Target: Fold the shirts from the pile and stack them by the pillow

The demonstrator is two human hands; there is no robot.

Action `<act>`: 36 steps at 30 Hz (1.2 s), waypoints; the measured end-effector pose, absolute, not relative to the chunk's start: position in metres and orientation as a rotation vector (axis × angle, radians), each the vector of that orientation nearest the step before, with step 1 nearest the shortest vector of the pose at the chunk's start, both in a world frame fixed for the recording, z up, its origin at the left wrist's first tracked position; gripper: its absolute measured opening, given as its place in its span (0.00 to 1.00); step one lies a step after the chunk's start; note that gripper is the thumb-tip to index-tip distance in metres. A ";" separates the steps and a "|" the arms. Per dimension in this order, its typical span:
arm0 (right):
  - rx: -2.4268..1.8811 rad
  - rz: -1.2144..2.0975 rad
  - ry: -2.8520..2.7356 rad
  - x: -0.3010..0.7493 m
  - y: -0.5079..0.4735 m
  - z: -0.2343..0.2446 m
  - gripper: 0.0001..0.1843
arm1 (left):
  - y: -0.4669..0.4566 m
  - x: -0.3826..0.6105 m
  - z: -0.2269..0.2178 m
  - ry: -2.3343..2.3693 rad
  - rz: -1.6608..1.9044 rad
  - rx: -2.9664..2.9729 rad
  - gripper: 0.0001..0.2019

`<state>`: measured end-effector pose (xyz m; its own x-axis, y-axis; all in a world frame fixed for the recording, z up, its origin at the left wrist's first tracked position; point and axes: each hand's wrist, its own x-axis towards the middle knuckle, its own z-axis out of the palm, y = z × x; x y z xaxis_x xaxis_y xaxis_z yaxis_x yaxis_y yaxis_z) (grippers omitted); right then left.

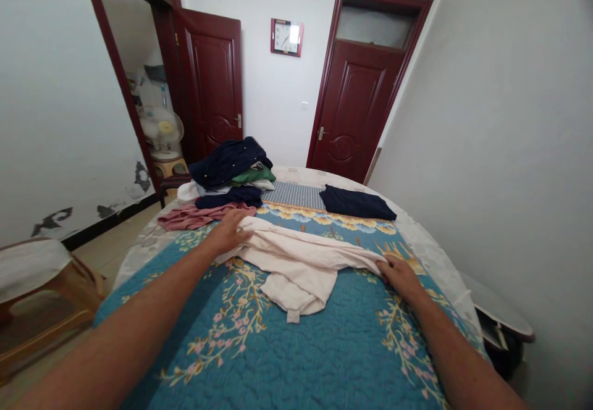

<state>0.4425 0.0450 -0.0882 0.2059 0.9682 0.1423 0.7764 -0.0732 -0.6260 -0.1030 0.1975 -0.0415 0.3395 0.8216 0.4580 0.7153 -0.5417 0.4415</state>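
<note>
My left hand [230, 230] presses flat on one end of the cream garment [296, 262]; my right hand [402, 276] pinches the other end. The cloth lies on the bed [278, 348], its long axis spanning hand to hand, clothes pile [229, 175] beyond the left.

A quilt [296, 360] covers the bed. At its far left edge sits a clothes pile [230, 172], a pink garment [194, 217] just before it. A folded navy garment [356, 203] lies far right. Beyond the quilt, a clock [286, 37] hangs between two doors.
</note>
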 end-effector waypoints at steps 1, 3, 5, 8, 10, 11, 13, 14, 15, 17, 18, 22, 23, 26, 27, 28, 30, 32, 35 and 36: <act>-1.886 0.440 -1.609 0.443 0.042 -0.089 0.19 | 0.200 -0.101 -0.039 1.408 0.922 2.445 0.30; -1.877 0.522 -1.595 0.446 0.038 -0.089 0.18 | 0.204 -0.096 -0.033 1.387 0.772 2.418 0.22; -1.881 0.580 -1.589 0.447 0.037 -0.088 0.18 | 0.208 -0.094 -0.028 1.346 0.649 2.380 0.20; -1.911 0.507 -1.630 0.446 0.038 -0.087 0.18 | 0.207 -0.094 -0.020 1.341 0.669 2.284 0.25; -1.931 0.361 -1.630 0.440 0.039 -0.090 0.18 | 0.204 -0.095 -0.015 1.436 0.799 2.101 0.24; -1.939 0.285 -1.617 0.437 0.039 -0.092 0.18 | 0.201 -0.094 -0.013 1.480 0.875 1.985 0.23; -1.955 0.159 -1.587 0.431 0.039 -0.097 0.18 | 0.197 -0.091 -0.008 1.495 1.019 1.779 0.21; -1.957 0.114 -1.577 0.429 0.038 -0.099 0.18 | 0.195 -0.089 -0.007 1.462 1.074 1.708 0.20; -1.955 0.081 -1.564 0.428 0.037 -0.101 0.18 | 0.192 -0.087 -0.005 1.420 1.114 1.670 0.19; -1.940 0.052 -1.511 0.430 0.035 -0.104 0.19 | 0.187 -0.086 -0.004 1.368 1.117 1.744 0.18; -1.934 0.058 -1.466 0.432 0.034 -0.104 0.19 | 0.183 -0.086 -0.004 1.370 1.082 1.858 0.18; -1.905 0.350 -1.277 0.437 0.038 -0.100 0.22 | 0.171 -0.096 -0.009 1.343 0.732 2.440 0.18; -1.884 0.499 -1.197 0.435 0.041 -0.096 0.22 | 0.171 -0.099 -0.012 1.345 0.661 2.512 0.19; -1.697 0.913 -0.873 0.423 0.057 -0.075 0.20 | 0.180 -0.101 -0.012 1.433 0.612 2.568 0.13; -1.598 0.979 -0.786 0.418 0.064 -0.063 0.18 | 0.185 -0.099 -0.007 1.466 0.639 2.559 0.10; -1.498 1.014 -0.729 0.414 0.071 -0.049 0.16 | 0.191 -0.096 0.000 1.483 0.677 2.533 0.09; -1.363 0.971 -0.640 0.407 0.088 -0.010 0.11 | 0.201 -0.086 0.027 1.476 0.796 2.395 0.08; -1.265 0.922 -0.609 0.405 0.106 0.037 0.09 | 0.205 -0.072 0.067 1.446 0.992 2.123 0.07; -1.044 0.796 -0.640 0.406 0.126 0.116 0.07 | 0.197 -0.052 0.139 1.368 1.444 1.902 0.09; -0.936 0.717 -0.653 0.407 0.130 0.141 0.08 | 0.192 -0.048 0.161 1.410 1.624 1.971 0.08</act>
<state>0.4069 0.1303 0.1406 0.5965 0.7811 0.1844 -0.2568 0.4034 -0.8783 -0.0482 0.1916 0.1607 -0.0733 0.7689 0.6351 0.5212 -0.5134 0.6817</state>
